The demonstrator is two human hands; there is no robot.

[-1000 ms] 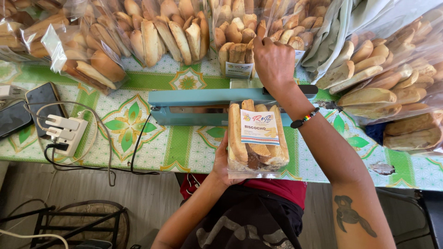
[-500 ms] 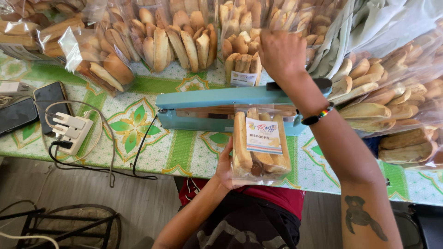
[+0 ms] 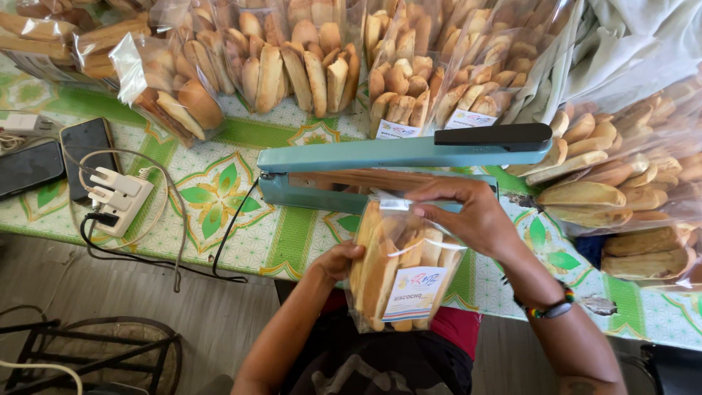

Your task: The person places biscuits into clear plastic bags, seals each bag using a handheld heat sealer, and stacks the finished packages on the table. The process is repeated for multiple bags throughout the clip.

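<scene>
bag of bread sticks (image 3: 398,267) sits low in the middle of the frame, a clear plastic pack with a paper label on its front, held up off the table edge between your two hands. your left hand (image 3: 338,260) cups its lower left side, fingers closed against the plastic. your right hand (image 3: 468,216) grips the bag's top right, fingers curled over the gathered open end, which lies right at the front edge of the sealer (image 3: 395,164). a beaded wristband (image 3: 548,309) rings your right wrist.

that sealer is a long teal machine lying across the centre of the frame, its upper arm raised at a slight angle with a black handle at the right end, so the gap between arm and base shows. a black cord runs from its left end down over the table (image 3: 219,197), which has a green and white leaf-pattern cover.

at the left, a white power strip (image 3: 117,194) lies among looped cables, with two dark phones (image 3: 55,157) just beside it. more clear bags of bread (image 3: 307,66) crowd the top of the frame and the right side.
</scene>
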